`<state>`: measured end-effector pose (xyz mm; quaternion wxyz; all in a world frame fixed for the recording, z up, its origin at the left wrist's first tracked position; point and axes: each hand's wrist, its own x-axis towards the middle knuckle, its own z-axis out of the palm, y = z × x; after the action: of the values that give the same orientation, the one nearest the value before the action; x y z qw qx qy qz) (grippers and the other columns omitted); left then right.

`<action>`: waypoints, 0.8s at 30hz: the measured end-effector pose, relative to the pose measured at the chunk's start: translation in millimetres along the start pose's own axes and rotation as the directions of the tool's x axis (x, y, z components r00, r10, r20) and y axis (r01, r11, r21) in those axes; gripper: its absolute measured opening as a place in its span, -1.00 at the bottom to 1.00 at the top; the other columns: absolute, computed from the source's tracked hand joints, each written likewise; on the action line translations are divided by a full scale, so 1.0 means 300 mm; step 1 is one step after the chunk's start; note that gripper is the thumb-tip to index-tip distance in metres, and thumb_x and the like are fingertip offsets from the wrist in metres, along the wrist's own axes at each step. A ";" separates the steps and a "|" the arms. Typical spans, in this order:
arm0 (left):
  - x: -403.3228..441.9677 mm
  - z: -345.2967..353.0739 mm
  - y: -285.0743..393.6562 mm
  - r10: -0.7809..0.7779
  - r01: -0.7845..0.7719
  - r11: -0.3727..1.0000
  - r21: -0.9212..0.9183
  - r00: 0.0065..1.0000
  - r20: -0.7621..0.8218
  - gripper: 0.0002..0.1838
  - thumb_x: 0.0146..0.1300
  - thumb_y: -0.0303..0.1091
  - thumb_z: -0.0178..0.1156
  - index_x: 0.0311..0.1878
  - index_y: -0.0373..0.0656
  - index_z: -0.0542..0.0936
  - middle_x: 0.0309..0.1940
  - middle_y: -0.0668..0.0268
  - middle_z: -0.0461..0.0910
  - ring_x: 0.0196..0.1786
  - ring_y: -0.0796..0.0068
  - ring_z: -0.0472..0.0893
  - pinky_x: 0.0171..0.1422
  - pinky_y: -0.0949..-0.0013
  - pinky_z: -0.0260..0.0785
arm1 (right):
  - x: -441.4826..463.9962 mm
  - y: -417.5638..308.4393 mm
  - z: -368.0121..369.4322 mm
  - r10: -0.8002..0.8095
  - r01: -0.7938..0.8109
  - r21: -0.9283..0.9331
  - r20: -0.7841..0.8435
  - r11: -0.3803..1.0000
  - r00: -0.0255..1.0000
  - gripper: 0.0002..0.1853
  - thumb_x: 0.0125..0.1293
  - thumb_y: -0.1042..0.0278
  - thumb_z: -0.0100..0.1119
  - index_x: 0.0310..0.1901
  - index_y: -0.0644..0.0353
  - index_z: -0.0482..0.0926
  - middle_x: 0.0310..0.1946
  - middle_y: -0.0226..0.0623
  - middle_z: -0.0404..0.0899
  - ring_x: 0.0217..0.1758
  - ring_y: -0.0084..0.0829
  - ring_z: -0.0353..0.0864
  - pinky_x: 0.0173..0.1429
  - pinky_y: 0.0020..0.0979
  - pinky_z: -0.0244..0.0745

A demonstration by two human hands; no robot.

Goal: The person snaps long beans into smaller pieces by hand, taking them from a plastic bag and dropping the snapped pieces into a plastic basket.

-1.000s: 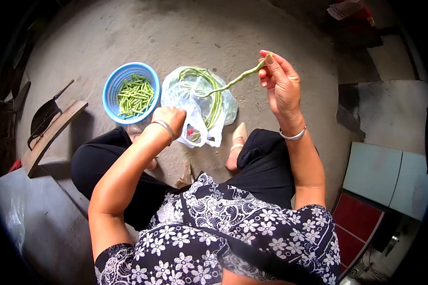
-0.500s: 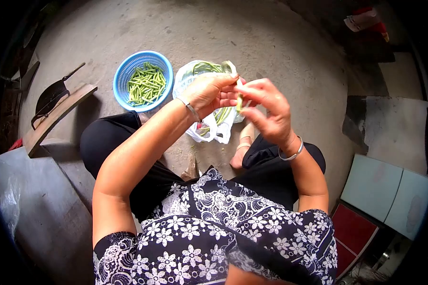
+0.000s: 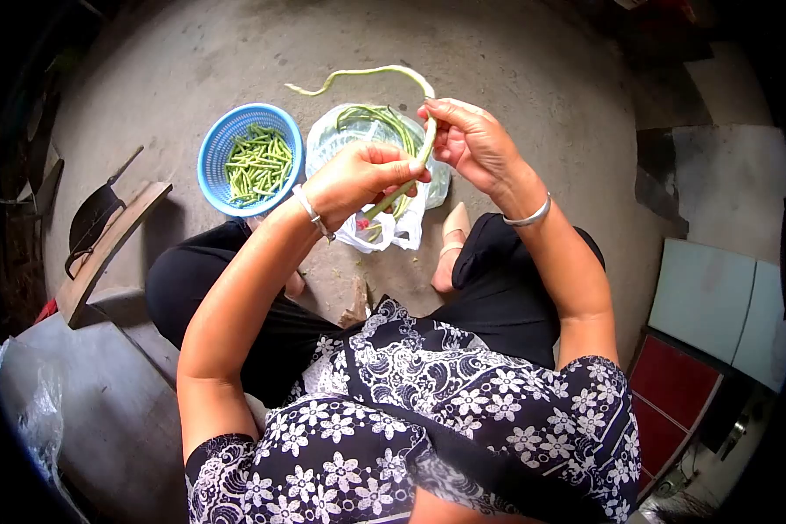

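Note:
A long green yardlong bean [image 3: 368, 71] is stretched between both hands, its thin end curving out up and to the left. My left hand [image 3: 364, 181] is closed around its lower part. Higher up, my right hand [image 3: 473, 140] pinches the same bean between thumb and fingers. Beneath the hands lies an open plastic bag [image 3: 329, 131] with more long beans [image 3: 384, 118] in it. Left of the bag stands a blue basket [image 3: 208, 166] with many short bean pieces [image 3: 258, 164] inside.
On the left, a cleaver-like blade [image 3: 92, 214] rests by a curved wooden board [image 3: 113, 249]. Grey slabs lie at lower left. Pale green and red panels [image 3: 703, 284] stand at the right. My feet [image 3: 450, 258] are on the concrete floor near the bag.
The hands were close together over a short stretch of bean; now a long bean extends between and beyond them. The view has shifted slightly.

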<state>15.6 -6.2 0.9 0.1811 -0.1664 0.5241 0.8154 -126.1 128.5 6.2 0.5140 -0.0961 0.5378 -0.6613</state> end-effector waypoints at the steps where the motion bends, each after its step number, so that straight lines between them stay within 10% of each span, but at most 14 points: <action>1: 0.004 -0.009 -0.008 0.028 -0.028 1.000 0.005 0.998 -0.051 -0.75 0.26 -0.20 0.13 -0.22 -0.20 0.61 -0.51 0.45 0.51 -0.50 0.72 0.42 -0.42 0.62 0.26 | 0.001 -0.003 -0.008 -0.015 0.015 0.031 0.005 0.999 1.000 -0.79 0.28 0.24 0.09 -0.24 0.23 0.53 -0.46 -0.46 0.49 -0.48 -0.68 0.42 -0.45 -0.64 0.30; 11: 0.075 -0.192 -0.053 0.079 -0.364 0.883 -0.296 0.736 -0.672 -0.80 0.31 -0.28 0.04 -0.34 -0.22 0.44 -0.50 0.36 0.45 -0.54 0.56 0.45 -0.39 0.49 0.47 | -0.040 -0.037 -0.025 -0.297 0.309 0.061 -0.155 0.949 0.942 -0.85 0.29 0.31 0.09 -0.25 0.20 0.53 -0.48 -0.42 0.51 -0.45 -0.62 0.47 -0.38 -0.60 0.31; 24: 0.012 -0.003 0.057 0.105 -0.088 0.943 -0.320 0.994 0.036 -0.64 0.25 -0.02 0.11 -0.27 -0.19 0.56 -0.53 0.46 0.46 -0.61 0.80 0.32 -0.61 0.73 0.05 | -0.041 -0.006 0.020 -0.101 0.085 0.134 0.116 0.987 0.988 -0.78 0.35 0.23 0.00 -0.22 0.22 0.51 -0.47 -0.46 0.49 -0.48 -0.68 0.39 -0.38 -0.64 0.29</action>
<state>4.5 -13.0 12.4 0.1254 -0.1461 0.3886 0.9011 -117.6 134.1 15.4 0.5198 -0.1283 0.4566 -0.7106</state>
